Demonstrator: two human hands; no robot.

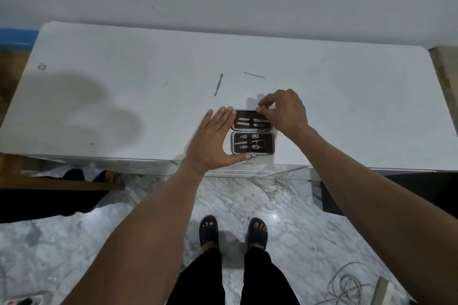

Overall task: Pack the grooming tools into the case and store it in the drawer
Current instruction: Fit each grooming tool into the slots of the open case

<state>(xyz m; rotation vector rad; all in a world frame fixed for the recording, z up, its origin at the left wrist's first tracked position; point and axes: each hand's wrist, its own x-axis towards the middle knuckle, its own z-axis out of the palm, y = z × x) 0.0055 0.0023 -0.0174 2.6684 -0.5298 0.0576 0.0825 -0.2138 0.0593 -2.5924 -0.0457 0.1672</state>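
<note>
two loose tools are left out on the worktop [99,62], both on the far side of the open case [252,132]: a dark double-ended pusher [218,84] lying nearly straight near-to-far, and a thin dark stick [254,75] lying mostly left-to-right, a little further off and to its right. the case sits opened flat near the front edge, hinge running left to right, with several metal tools already strapped into both halves.

from where i'm watching, my right hand [285,111] is over the far right corner of the far half, thumb and forefinger pinched on something small at its rim; whether that is a tool end or the lining i cannot tell. my left hand [213,138] lies flat and released, fingers straight, pressed against the left side of the case with the thumb along its near edge, steadying it rather than gripping.

what the next pickup turns on, as i judge it: both loose pieces lie beyond the case, and the right hand is the nearer one, closest to the stick. the pusher sits further left, roughly in line with my left fingertips. i see no drawer opened yet.
</note>
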